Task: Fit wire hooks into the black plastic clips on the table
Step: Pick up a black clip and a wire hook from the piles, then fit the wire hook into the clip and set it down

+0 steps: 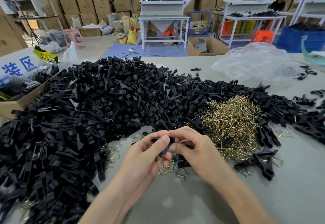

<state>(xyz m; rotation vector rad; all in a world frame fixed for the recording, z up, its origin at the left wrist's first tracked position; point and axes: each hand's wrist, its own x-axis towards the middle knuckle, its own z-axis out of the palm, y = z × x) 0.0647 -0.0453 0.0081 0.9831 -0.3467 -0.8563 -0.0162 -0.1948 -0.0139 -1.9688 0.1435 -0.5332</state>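
Note:
My left hand and my right hand meet above the table's near middle, and both pinch one black plastic clip between thumbs and fingers. Whether a wire sits in the clip is hidden by my fingers. A huge heap of black clips covers the left and centre of the grey table. To the right of my hands lies a tangled pile of brass-coloured wire hooks. Loose wire hooks lie on the table under my hands.
A cardboard box with black parts stands at the left edge. Crumpled clear plastic lies at the back right. A few assembled clips lie right of the wire pile. Workbenches, stools and stacked cartons fill the room behind.

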